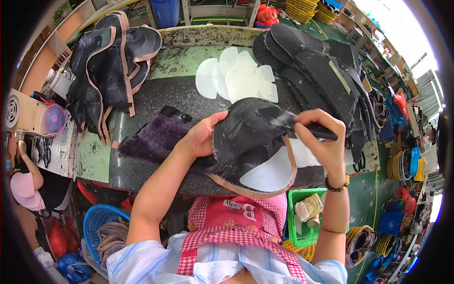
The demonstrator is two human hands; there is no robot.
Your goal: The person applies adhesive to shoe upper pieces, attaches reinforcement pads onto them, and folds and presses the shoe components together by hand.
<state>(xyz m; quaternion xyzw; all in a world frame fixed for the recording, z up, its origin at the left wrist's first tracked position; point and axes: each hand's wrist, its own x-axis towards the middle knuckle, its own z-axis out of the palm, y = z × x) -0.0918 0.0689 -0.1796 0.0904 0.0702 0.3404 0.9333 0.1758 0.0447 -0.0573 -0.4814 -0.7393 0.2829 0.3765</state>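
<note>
A black boot upper (pixel 247 122) with a tan-edged rim lies in front of me, and my left hand (pixel 201 136) grips it by its left edge, thumb on top. Whitish wet streaks smear its dark face. My right hand (pixel 326 138) is closed round the black handle of a brush (pixel 323 131), whose bristles touch the far right part of the upper. A pale rounded stiffener piece (pixel 269 171) rests on the upper's near part. Purple fuzzy lining (pixel 156 135) spreads on the table to the left, partly beneath my left forearm.
Beyond the upper lies a loose pile of white rounded pieces (pixel 241 75). Stacked black uppers (pixel 312 61) cover the right of the table; tan-edged ones (pixel 109 66) lie far left. Below the table edge are a green basket (pixel 294 227) and a blue basket (pixel 94 215). Another person (pixel 28 184) is at left.
</note>
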